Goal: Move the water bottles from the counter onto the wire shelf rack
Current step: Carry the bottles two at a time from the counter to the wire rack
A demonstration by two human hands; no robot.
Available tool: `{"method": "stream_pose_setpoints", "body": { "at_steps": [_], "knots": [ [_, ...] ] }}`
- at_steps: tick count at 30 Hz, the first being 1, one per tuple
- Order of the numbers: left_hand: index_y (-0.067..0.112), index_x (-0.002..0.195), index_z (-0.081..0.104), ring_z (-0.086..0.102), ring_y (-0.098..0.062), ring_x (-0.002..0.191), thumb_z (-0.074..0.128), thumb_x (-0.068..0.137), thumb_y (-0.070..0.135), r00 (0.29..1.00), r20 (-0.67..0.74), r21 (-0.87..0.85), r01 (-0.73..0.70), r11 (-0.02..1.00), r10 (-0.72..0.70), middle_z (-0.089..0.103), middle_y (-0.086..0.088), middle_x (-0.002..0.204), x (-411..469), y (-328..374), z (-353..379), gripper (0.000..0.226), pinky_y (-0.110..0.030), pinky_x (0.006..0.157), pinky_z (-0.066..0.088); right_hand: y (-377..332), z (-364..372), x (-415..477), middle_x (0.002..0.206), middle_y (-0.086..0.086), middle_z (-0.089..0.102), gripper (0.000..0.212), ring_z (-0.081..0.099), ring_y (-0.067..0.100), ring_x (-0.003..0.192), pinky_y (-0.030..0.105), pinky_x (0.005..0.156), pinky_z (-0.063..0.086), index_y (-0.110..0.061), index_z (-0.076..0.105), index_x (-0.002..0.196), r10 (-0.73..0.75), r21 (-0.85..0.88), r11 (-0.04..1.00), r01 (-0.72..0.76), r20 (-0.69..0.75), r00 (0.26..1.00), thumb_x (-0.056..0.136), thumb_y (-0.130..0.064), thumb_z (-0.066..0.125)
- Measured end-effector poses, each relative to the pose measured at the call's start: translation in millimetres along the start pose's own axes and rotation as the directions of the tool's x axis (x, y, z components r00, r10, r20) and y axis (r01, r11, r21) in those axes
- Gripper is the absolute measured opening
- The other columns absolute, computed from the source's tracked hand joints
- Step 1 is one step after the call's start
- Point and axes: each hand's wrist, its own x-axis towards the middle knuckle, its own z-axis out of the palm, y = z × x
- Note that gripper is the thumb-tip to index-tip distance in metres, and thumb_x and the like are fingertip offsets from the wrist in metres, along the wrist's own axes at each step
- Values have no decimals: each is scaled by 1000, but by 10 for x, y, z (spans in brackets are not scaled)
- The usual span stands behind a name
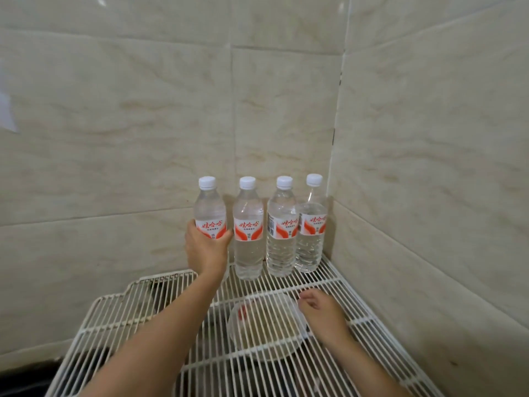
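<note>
Several clear water bottles with white caps and red-and-white labels stand upright in a row at the back of the white wire shelf rack (355, 322), near the tiled corner. My left hand (207, 249) is wrapped around the lower half of the leftmost bottle (209, 209), which stands beside the second bottle (248, 227). Two more bottles (282, 230) (311, 224) follow to the right, close to the right wall. My right hand (322, 310) rests on the rack's wires in front of the row, fingers loosely curled, holding nothing.
Under the rack's wires lies a clear round bowl or lid (266, 325) with something red in it. Tiled walls (143, 124) close in behind and to the right. The rack's left and front wires are bare; a dark surface shows below.
</note>
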Motion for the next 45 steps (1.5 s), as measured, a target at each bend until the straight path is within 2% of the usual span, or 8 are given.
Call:
{"method": "stream_pose_setpoints", "body": {
  "at_steps": [6, 13, 16, 20, 23, 28, 36, 45],
  "knots": [
    [14, 126, 37, 53, -29, 106, 77, 65, 36, 999, 14, 65, -51, 997, 50, 52, -12, 119, -65, -10, -8, 77, -49, 87, 50, -4, 6, -8, 104, -1, 61, 21, 52, 8, 88, 16, 74, 39, -12, 59, 110, -19, -46, 999, 19, 5, 1000, 91, -17, 51],
    [15, 140, 22, 38, -30, 128, 70, 70, 45, 982, 170, 85, -91, 992, 76, 38, -14, 138, -114, -68, -115, 90, -56, 105, 35, 3, 10, -56, 83, -12, 55, 16, 59, 12, 84, 8, 59, 37, -14, 61, 103, -64, -101, 993, 64, 1, 998, 91, -18, 51],
    [15, 144, 15, 27, -33, 136, 68, 69, 50, 969, 243, 169, -81, 982, 39, 30, -15, 147, -108, -125, -260, 98, -56, 109, 29, -12, 6, -85, 86, -8, 56, 17, 61, 13, 88, 5, 57, 36, -13, 60, 104, -91, -141, 986, 92, 20, 996, 92, -19, 51],
    [11, 145, 15, 24, -34, 139, 62, 82, 38, 966, 256, 325, -119, 938, 34, 25, -17, 151, -121, -183, -652, 84, -49, 111, 25, -66, 46, -138, 106, 3, 66, 20, 61, 18, 94, 28, 78, 49, -13, 60, 105, -133, -289, 947, 141, 48, 990, 92, -23, 49],
    [7, 142, 23, 28, -35, 136, 58, 86, 31, 966, 246, 420, -183, 889, 82, 29, -21, 148, -138, -231, -1126, 70, -45, 111, 26, -155, 134, -183, 119, 4, 62, 31, 57, 19, 106, 30, 89, 45, -12, 58, 117, -246, -390, 880, 271, 113, 963, 92, -26, 47],
    [4, 135, 38, 37, -37, 128, 56, 88, 28, 973, 214, 531, -195, 825, 92, 38, -22, 139, -385, -408, -2025, 56, -44, 106, 31, -363, 408, -286, 130, 1, 53, 37, 42, 18, 122, 36, 104, 29, -19, 53, 121, -401, -509, 657, 556, 388, 830, 92, -39, 42],
    [10, 133, 44, 37, -33, 127, 55, 88, 31, 993, -111, 748, 61, 661, 34, 44, -15, 138, -1191, -800, -3708, 51, -44, 100, 35, -1081, 1254, -857, 136, 1, 47, 44, 36, 18, 129, 36, 109, 21, -20, 47, 128, -555, -317, 477, 819, 614, 561, 93, -44, 39],
    [9, 129, 48, 40, -34, 124, 56, 87, 29, 866, -500, 679, 393, 620, -1, 47, -14, 134, -2333, -1015, -5691, 47, -45, 99, 35, -1879, 2393, -2467, 133, 0, 51, 45, 42, 21, 125, 37, 102, 31, -19, 50, 127, -662, -51, 333, 942, 698, 272, 91, -44, 43]
  ]
}}
